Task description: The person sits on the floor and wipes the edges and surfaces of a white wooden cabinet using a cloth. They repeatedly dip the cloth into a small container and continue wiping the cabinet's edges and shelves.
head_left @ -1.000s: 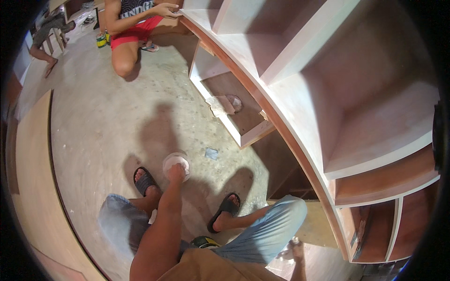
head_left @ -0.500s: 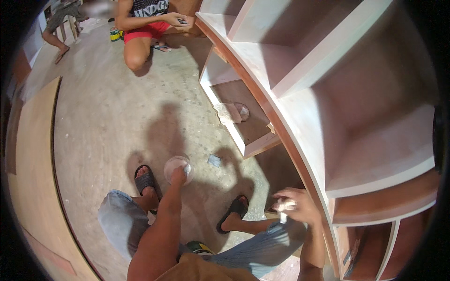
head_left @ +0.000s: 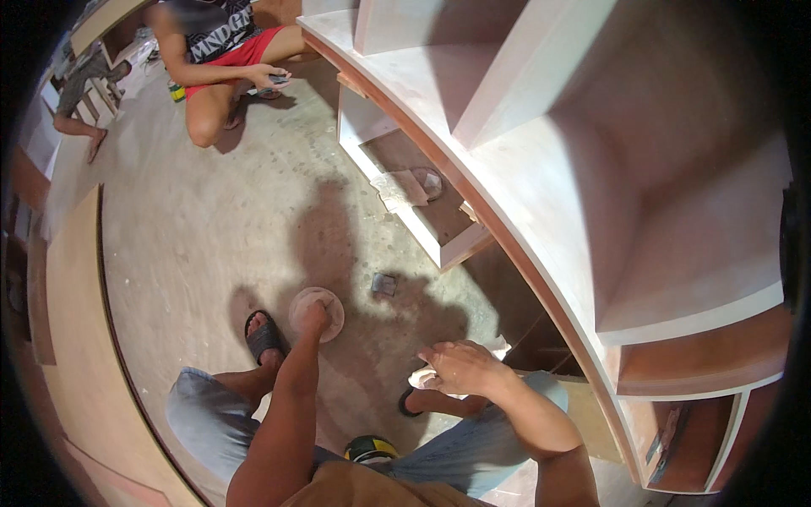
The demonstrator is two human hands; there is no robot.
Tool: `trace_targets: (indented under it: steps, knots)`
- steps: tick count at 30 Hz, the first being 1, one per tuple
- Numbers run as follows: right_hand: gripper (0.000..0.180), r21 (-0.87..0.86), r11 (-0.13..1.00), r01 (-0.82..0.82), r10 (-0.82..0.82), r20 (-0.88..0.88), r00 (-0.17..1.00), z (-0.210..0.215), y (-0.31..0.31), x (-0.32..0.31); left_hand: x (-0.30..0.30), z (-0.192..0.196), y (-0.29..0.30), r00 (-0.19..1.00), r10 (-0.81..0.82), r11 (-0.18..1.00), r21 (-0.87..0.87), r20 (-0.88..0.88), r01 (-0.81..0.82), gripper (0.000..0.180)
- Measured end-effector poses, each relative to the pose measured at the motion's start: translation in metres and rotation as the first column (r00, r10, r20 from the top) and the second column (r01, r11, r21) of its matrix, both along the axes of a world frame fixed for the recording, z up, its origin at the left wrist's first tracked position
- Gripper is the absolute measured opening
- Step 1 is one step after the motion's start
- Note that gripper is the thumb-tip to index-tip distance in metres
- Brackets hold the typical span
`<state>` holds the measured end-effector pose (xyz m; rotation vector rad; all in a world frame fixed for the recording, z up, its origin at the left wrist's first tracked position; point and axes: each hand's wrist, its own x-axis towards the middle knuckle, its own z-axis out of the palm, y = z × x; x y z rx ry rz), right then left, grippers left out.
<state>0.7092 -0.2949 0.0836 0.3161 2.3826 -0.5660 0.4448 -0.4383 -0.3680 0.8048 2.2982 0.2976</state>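
Observation:
My left hand (head_left: 314,318) reaches down to a round whitish tub (head_left: 335,302) on the floor between my feet. Its fingers are closed inside the tub's outline, and what they grip is hidden. A crumpled white cloth (head_left: 422,378) is bunched in my right hand (head_left: 463,368), which is held above my right foot, left of the curved shelf unit (head_left: 541,245). Part of the cloth shows below the fingers. Beyond the tub, a small grey square piece (head_left: 383,284), perhaps sandpaper, lies on the concrete floor.
A white-edged drawer-like frame (head_left: 397,201) with a papery scrap stands against the shelf. A wooden panel (head_left: 76,287) lies at left. A black-and-yellow can (head_left: 370,448) sits beneath me. Another person (head_left: 215,76) crouches at the back, holding a small dark object; someone else is farther left.
My right hand has moved left with the white cloth, away from the shelf's edge. My left hand stays at the tub. The view has shifted, and the crouching person's hands are lower.

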Motion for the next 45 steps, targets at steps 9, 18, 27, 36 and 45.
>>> trace_targets:
  steps: [9, 18, 27, 36, 45]
  knots:
    - [0.033, -0.094, 0.995, -0.017, -0.006, -0.239, 0.971, 0.035, -0.012, -0.002, 0.026, 0.111, -0.030, 0.951, 0.242, 0.951, 0.240, -0.194, -0.193, 0.022]
    - [0.030, -0.045, 0.999, -0.011, 0.001, -0.212, 0.977, 0.033, -0.012, 0.004, 0.031, 0.097, -0.029, 0.967, 0.170, 0.953, 0.281, -0.190, -0.112, 0.025]
    - [0.023, -0.017, 0.989, -0.146, 0.135, -0.282, 0.950, 0.004, -0.026, 0.029, 0.023, 0.172, -0.003, 0.348, 0.330, 0.337, 0.235, 0.877, -0.912, 0.018]
    - [0.024, -0.104, 0.924, -0.368, 0.315, -0.339, 0.887, -0.017, -0.081, 0.078, 0.135, 0.395, 0.179, 0.853, 0.012, 0.163, 0.840, 0.523, -0.517, 0.042]
    - [0.021, -0.268, 0.933, -0.241, 0.161, -0.290, 0.943, -0.041, -0.102, 0.121, 0.304, 0.403, 0.245, 0.992, 0.069, 0.074, 0.992, 0.102, -0.107, 0.061]
